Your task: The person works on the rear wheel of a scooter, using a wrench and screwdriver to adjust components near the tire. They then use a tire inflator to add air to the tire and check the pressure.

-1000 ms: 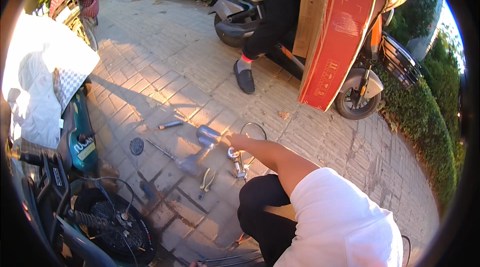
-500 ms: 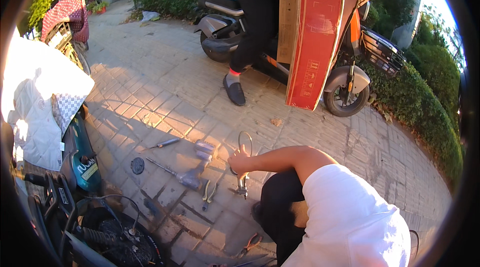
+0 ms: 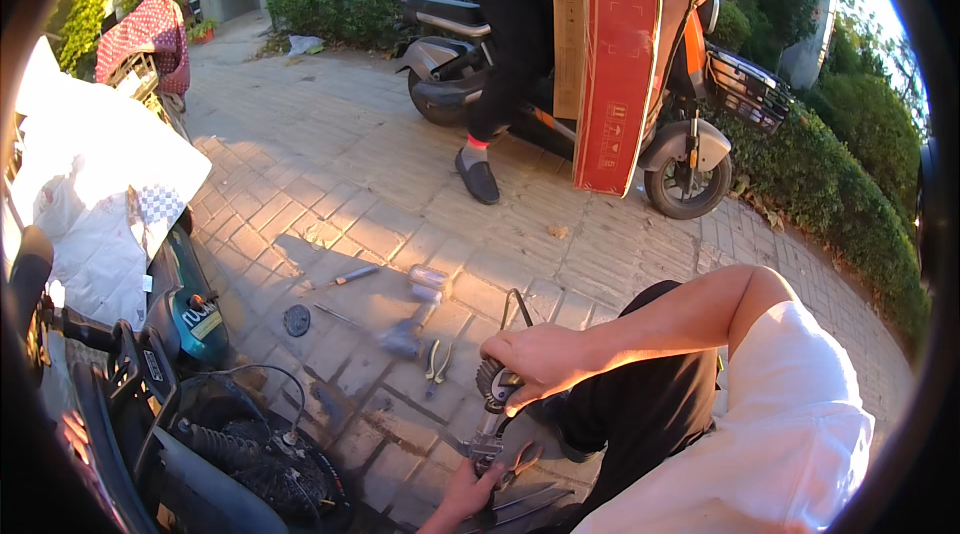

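Note:
My right hand (image 3: 540,359) is closed around what looks like a tyre pressure gauge (image 3: 494,386), with a round face in a ribbed black rim. A dark hose (image 3: 517,301) loops up behind that hand. At the gauge's lower metal end my left hand (image 3: 466,496) closes its fingers; part of their grip is hidden. To the left of the gauge lie yellow-handled pliers (image 3: 437,364) and a grey power drill (image 3: 404,336) with a long bit. Just below the gauge, orange-handled pliers (image 3: 525,458) rest on the paving beside several thin metal tools (image 3: 528,501).
A screwdriver (image 3: 352,276) and a dark round disc (image 3: 297,320) lie on the bricks. At left stands a teal and black scooter (image 3: 196,319), its wheel (image 3: 275,474) nearby. A person (image 3: 505,44) straddles another scooter (image 3: 690,159) carrying a tall red carton (image 3: 618,64).
My right hand has brought the gauge closer and turned its grip onto the round part. My left hand has come in from below and taken its metal end. The view has shifted slightly.

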The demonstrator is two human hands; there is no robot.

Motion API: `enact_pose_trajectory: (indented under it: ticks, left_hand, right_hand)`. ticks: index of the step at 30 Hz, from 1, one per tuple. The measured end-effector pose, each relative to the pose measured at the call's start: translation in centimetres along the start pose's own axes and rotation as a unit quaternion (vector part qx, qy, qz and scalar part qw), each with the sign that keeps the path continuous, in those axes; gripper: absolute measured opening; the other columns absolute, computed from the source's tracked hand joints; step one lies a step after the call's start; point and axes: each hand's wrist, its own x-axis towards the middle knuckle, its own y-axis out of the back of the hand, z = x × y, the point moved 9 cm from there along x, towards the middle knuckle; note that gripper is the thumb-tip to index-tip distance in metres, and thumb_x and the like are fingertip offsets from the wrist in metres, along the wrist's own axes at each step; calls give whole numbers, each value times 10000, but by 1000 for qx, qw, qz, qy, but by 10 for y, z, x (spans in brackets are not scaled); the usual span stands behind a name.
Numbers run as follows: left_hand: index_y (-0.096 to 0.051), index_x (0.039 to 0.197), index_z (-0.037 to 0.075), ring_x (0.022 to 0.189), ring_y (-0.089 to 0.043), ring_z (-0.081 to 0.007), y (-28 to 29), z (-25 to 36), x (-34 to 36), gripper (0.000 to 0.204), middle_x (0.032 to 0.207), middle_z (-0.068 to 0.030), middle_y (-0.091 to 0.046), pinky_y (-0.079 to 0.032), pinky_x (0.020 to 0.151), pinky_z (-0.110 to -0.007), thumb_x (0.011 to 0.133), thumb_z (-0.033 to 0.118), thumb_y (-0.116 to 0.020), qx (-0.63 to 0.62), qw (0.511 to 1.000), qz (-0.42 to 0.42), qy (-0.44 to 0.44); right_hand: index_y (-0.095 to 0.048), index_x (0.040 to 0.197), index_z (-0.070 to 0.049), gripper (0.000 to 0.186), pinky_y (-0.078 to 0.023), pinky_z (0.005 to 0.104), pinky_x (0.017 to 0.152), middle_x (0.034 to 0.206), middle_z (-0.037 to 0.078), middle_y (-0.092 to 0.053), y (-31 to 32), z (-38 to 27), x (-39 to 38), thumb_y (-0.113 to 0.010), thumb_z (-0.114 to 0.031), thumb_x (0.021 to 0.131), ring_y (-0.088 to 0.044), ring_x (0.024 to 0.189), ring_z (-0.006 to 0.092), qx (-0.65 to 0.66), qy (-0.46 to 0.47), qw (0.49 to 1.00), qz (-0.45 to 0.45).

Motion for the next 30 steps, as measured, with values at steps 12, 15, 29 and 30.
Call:
enact_pose_trajectory:
  ticks: [12, 15, 29, 30]
  left_hand:
    - [-525, 1046, 42, 552, -534, -90, 35, 5, -56, 273, 636, -15, -568, -428, 518, -245, 859, 171, -677, -121, 974, 193, -1]
    - [-591, 1028, 8, 693, -573, -131, 36, 10, -70, 249, 778, -58, -602, -466, 603, -277, 859, 175, -666, -58, 974, 215, 39]
    - [-554, 1008, 18, 741, -540, -147, 46, -22, -76, 256, 824, -57, -575, -446, 636, -306, 860, 194, -666, -96, 968, 205, 108]
    - [-570, 928, 27, 648, -535, -114, 45, -22, -73, 199, 739, -35, -579, -429, 571, -277, 842, 165, -685, -100, 970, 202, 87]
  right_hand:
    - [-425, 1057, 11, 562, -468, 486, 731, 922, 241, -601, -1, -44, 24, -664, -447, 835, -589, 898, 445, 133, 138, 979, 62]
    - [-410, 1031, 42, 592, -474, 492, 722, 894, 262, -609, -14, -56, 34, -656, -461, 839, -591, 890, 462, 155, 171, 973, 27]
    - [-386, 1044, 64, 635, -480, 494, 709, 830, 259, -626, -15, -48, 44, -662, -466, 830, -597, 853, 476, 153, 217, 964, 10]
    - [-397, 1064, 45, 603, -478, 482, 709, 861, 254, -616, -16, -45, 43, -685, -426, 821, -591, 863, 468, 149, 222, 963, 14]
